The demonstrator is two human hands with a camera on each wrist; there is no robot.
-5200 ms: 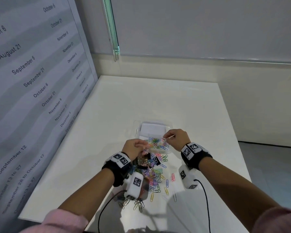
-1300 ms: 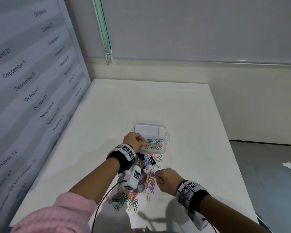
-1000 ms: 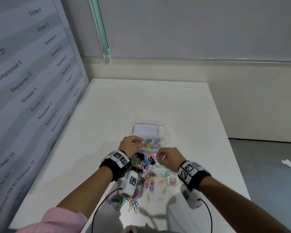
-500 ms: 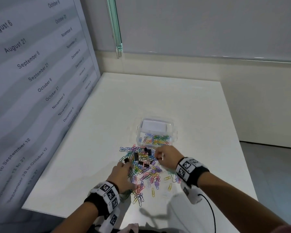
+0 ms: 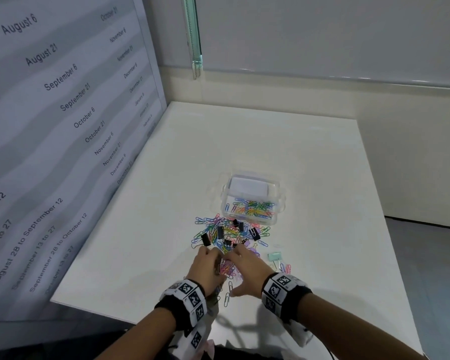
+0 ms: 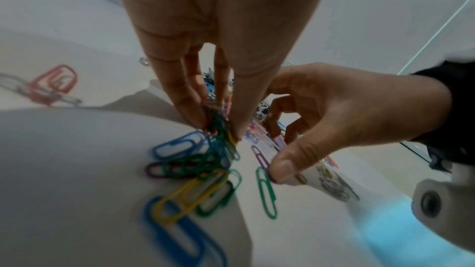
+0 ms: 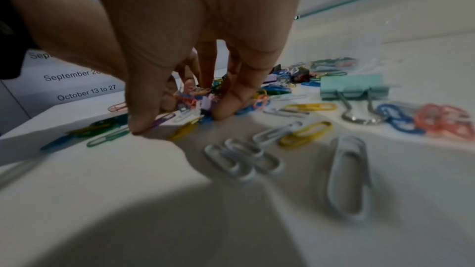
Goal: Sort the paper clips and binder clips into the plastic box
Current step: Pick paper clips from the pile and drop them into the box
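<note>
Both hands gathering loose clips at the near end of the pile.

Left hand (image 6: 205, 52) pinches a bunch of coloured wire paper clips (image 6: 218, 129); right hand (image 7: 180, 48) curls around another cluster on the white worktop (image 5: 166, 203), evidently bunching handfuls for the clear plastic box (image 5: 277, 203) just beyond, already part-filled; black binder clips (image 5: 220, 232) unsorted.

Soft, even overhead light makes the head view bright but slightly hazy, with lines bowing toward 9 o'clock. Both wrist views are strongly warped and blurred at the edges, with broad grey shadows pooling toward 6 o'clock.
</note>
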